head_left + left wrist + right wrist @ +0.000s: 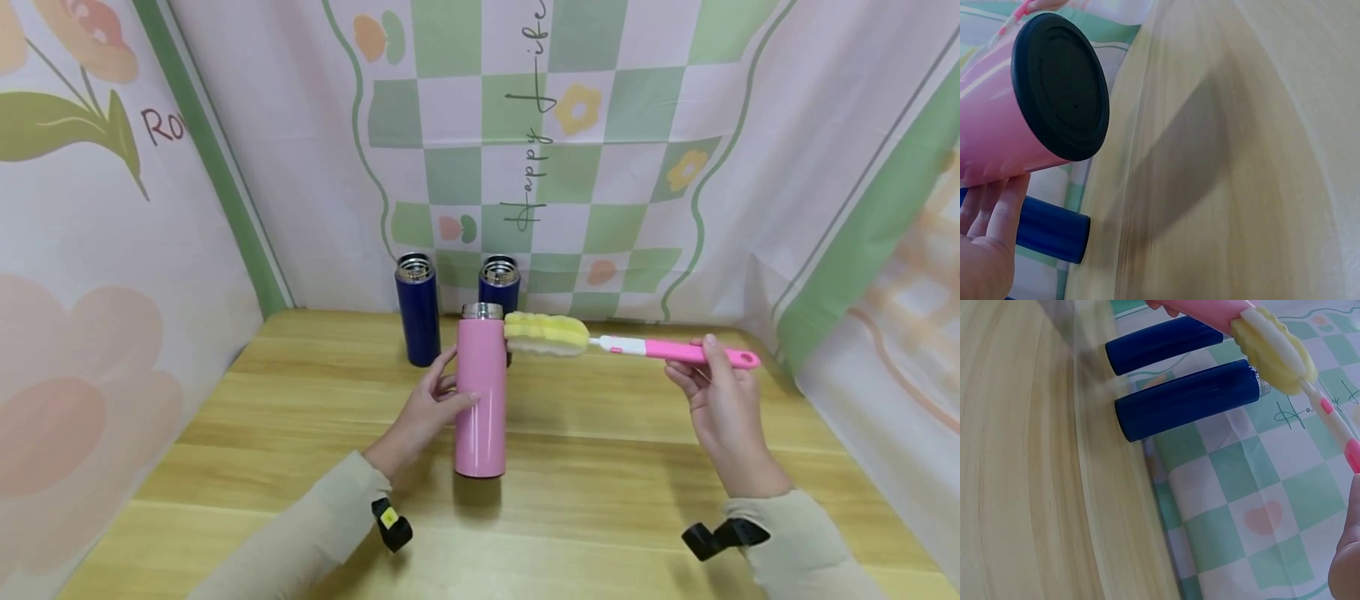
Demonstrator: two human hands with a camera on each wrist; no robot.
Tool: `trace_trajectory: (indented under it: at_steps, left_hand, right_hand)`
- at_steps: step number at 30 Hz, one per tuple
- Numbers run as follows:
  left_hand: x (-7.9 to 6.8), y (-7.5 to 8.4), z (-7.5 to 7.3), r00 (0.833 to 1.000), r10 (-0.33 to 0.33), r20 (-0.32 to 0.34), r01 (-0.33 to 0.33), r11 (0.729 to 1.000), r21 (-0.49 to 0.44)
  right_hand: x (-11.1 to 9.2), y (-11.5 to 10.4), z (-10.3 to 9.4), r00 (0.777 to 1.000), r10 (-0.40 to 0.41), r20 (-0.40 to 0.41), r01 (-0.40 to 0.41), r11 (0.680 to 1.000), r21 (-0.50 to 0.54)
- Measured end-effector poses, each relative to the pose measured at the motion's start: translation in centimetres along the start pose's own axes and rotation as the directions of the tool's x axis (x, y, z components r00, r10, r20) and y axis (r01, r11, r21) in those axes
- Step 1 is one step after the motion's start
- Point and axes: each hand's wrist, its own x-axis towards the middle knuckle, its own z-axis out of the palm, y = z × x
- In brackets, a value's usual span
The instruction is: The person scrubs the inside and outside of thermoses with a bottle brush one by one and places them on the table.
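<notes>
My left hand [431,408] grips a pink thermos bottle [482,408], thumb across its front. The bottle is upright with its steel mouth uncapped. In the left wrist view its black base [1063,87] hangs above the table, over a shadow. My right hand [723,408] holds a bottle brush [675,351] by its pink handle, roughly level. The brush's yellow and white sponge head [547,333] lies against the bottle's side, just below the mouth. In the right wrist view the sponge [1272,350] overlaps the pink bottle's wall.
Two dark blue thermos bottles, a left one [418,321] and a right one [498,285], stand uncapped near the back of the wooden table [600,500]. The right one is partly hidden behind the pink bottle. A printed curtain [517,108] hangs behind the table, with cloth at both sides.
</notes>
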Motion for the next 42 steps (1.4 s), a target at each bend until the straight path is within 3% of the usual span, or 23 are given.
trace_trajectory:
  at_steps: [10,22,34,42]
  left_hand:
    - [0.3,0.1,-0.2,1.0,0.03,0.0,-0.03,0.999,-0.044]
    - [0.7,0.7,-0.8,0.996,0.069,-0.064,-0.073,0.995,-0.073]
    - [1.0,1.4,-1.0,0.99,0.125,-0.069,-0.131,0.988,-0.086]
    - [1.0,1.5,-1.3,0.987,0.142,-0.078,-0.15,0.983,-0.11]
  right_hand:
    - [-0.2,-0.1,-0.4,0.998,0.04,0.052,-0.039,0.999,-0.031]
    - [-0.9,0.3,-1.9,0.977,0.157,0.145,-0.13,0.974,-0.185]
    - [-1.5,0.2,-3.4,0.963,0.221,0.156,-0.158,0.928,-0.337]
    - [-1.8,0.4,-3.4,0.96,0.236,0.151,-0.164,0.911,-0.379]
